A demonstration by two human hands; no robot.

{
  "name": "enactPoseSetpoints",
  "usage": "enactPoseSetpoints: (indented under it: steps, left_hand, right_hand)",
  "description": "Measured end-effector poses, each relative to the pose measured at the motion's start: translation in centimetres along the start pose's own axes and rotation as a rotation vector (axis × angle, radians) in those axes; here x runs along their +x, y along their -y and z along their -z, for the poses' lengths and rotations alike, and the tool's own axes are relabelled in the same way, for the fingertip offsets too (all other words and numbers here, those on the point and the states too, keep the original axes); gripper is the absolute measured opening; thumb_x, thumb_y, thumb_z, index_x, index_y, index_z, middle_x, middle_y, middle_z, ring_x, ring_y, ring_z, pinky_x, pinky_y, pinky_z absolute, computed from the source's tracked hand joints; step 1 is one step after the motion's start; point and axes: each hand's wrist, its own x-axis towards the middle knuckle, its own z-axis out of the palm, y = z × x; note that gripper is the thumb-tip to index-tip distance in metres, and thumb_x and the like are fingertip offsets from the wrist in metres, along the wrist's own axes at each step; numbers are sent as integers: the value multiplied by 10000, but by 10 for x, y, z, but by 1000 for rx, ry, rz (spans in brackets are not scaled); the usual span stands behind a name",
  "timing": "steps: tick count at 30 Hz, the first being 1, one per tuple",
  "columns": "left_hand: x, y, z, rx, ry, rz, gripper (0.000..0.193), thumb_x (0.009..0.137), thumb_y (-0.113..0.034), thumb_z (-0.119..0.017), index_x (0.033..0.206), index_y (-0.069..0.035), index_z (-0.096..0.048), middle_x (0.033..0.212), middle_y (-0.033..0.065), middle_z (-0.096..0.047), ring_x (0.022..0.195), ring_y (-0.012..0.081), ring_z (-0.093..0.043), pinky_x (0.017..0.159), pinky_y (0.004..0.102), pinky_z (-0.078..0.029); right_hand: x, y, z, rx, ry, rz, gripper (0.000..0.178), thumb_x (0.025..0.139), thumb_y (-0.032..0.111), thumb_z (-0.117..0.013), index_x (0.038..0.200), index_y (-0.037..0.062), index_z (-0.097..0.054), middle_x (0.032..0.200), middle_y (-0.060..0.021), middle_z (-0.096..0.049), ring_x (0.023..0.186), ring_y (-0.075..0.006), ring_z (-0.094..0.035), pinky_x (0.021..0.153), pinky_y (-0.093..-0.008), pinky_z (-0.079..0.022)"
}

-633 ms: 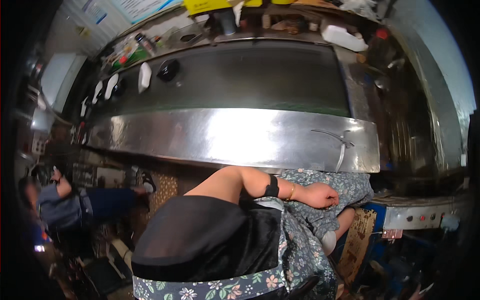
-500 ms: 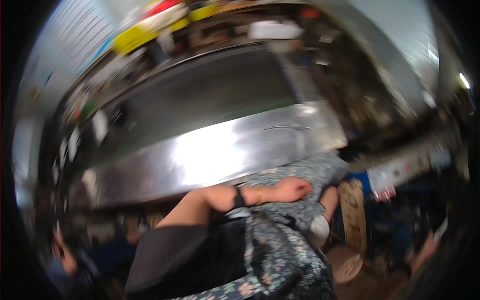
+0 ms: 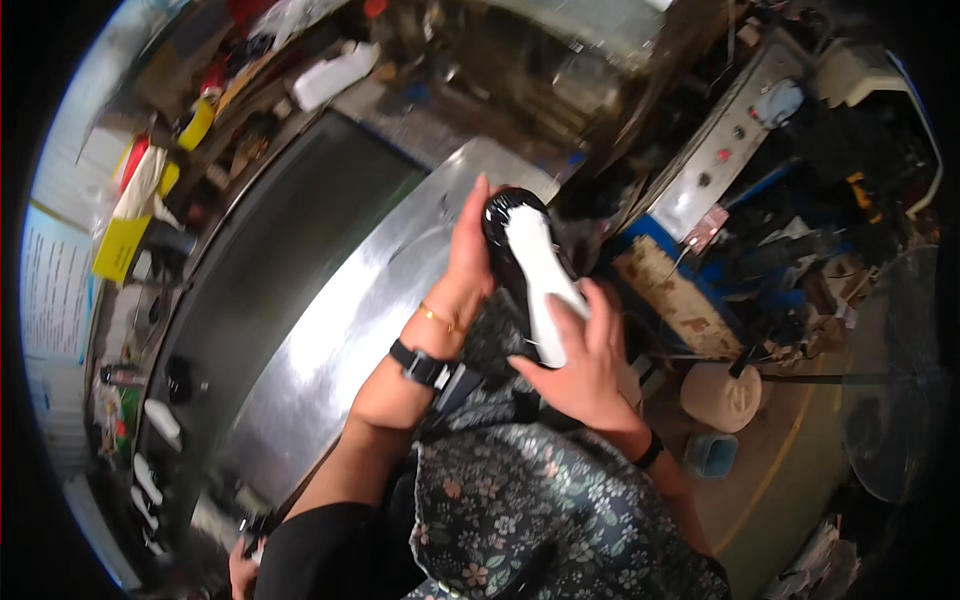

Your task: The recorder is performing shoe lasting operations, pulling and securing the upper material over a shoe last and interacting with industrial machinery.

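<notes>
A glossy black shoe point(image 3: 515, 265) with a white sole-shaped underside is held up in front of me, the underside facing me. My left hand point(image 3: 470, 240) holds it by the toe end, palm against its left side and fingers pointing up. My right hand point(image 3: 585, 365) lies over the narrower heel end, the thumb at the left edge and the fingers on the right, slightly blurred. The fingers of the left hand behind the shoe are hidden.
A shiny metal ledge point(image 3: 325, 335) runs beside a dark conveyor belt point(image 3: 270, 225) on the left. Several white shoe-shaped pieces point(image 3: 148, 478) line its near end. A machine's control panel point(image 3: 715, 140), a round tub point(image 3: 720, 395) and a fan point(image 3: 893, 375) stand right. Another person's hand point(image 3: 243, 568) shows lower left.
The view has swung to the right. Before, my left forearm lay across my lap with nothing visible in the hand; now both hands are raised on the shoe.
</notes>
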Motion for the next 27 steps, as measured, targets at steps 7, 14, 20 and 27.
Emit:
enactPoseSetpoints:
  steps: [7, 14, 20, 27]
  left_hand:
    - [-63, 21, 25, -48, 15, 114, 333, 939, -329, -512, 1061, -30, -592, 915, 63, -657, 807, 151, -646, 746, 286, -531]
    - [-71, 24, 14, 42, 73, 114, 369, 965, -300, -480, 1195, -29, -578, 1095, 76, -649, 965, 165, -629, 867, 288, -493]
    - [-74, 22, 2, 96, 50, 116, 324, 970, -254, -472, 1178, -27, -573, 1073, 60, -629, 962, 138, -599, 873, 269, -467]
    - [-92, 44, -24, 575, 125, -97, 493, 1007, -379, -415, 1329, -9, -464, 1266, 113, -540, 1168, 189, -504, 1013, 330, -384]
  right_hand:
    - [31, -46, -59, 1194, 178, -193, 523, 1035, 241, -390, 1475, -2, -246, 1472, -145, -355, 1365, -222, -320, 1131, -340, -220]
    - [35, -30, -48, 1012, 248, 38, 631, 974, 374, -510, 1439, -17, -338, 1533, -169, -229, 1420, -271, -220, 1149, -379, -163]
    - [19, -13, -52, 628, 29, 107, 525, 952, 157, -516, 1409, -35, -341, 1495, -237, -258, 1358, -362, -328, 1115, -416, -261]
    - [22, -34, -4, 1505, 239, -302, 680, 903, 275, -569, 1450, -19, -293, 1528, -163, -259, 1384, -253, -303, 1149, -384, -184]
